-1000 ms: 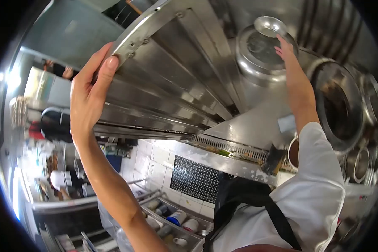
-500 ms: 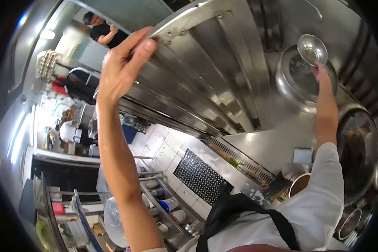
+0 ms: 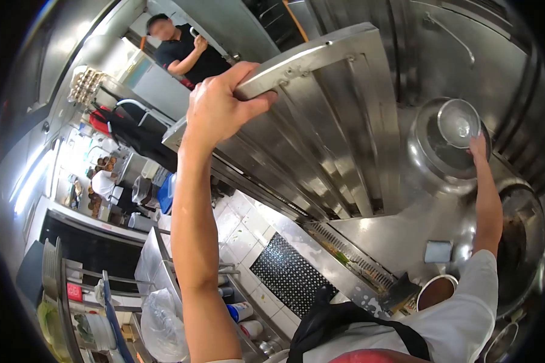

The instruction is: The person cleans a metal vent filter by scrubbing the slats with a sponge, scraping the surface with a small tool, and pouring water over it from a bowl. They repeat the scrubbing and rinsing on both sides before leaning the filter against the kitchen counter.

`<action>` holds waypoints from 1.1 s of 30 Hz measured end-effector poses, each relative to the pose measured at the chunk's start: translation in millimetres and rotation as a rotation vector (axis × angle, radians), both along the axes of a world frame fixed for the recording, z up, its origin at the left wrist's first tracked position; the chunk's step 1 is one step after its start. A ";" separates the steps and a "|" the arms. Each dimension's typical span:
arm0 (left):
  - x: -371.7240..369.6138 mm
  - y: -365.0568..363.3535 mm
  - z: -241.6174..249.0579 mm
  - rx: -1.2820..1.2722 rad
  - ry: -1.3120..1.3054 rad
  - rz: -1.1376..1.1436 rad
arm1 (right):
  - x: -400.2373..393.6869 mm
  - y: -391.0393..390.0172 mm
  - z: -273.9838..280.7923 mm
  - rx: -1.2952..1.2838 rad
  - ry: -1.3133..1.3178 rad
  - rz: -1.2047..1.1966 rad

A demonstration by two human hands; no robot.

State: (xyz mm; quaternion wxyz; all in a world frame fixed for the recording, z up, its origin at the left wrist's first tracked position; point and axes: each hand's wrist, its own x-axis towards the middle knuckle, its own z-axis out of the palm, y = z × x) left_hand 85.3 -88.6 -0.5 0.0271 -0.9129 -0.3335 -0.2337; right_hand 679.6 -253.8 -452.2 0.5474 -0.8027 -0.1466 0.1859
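My left hand (image 3: 227, 109) grips the top edge of a ribbed metal panel (image 3: 321, 121), thumb on the near face and fingers over the rim. The panel stands tilted above the steel counter. On the right, my right hand (image 3: 477, 147) is closed at the near side of a round metal ladle bowl (image 3: 458, 123); its handle is hidden. The ladle is over a large round steel pot (image 3: 424, 148) set in the counter.
A person in dark clothes (image 3: 191, 54) stands at the upper left. A large wok (image 3: 518, 230) is at the right, near a brown-filled container (image 3: 436, 293) and a small grey block (image 3: 438, 251). A black mat (image 3: 293, 272) lies on the floor; shelves stand lower left.
The panel and my left hand appear further right and lower, and the panel shows more of its top edge. The ladle and my right hand appear lower in view. The whole view has shifted.
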 end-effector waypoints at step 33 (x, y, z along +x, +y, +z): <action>-36.9 5.9 -5.4 0.220 0.147 -0.142 | -435.3 -75.5 472.1 -0.286 0.203 0.748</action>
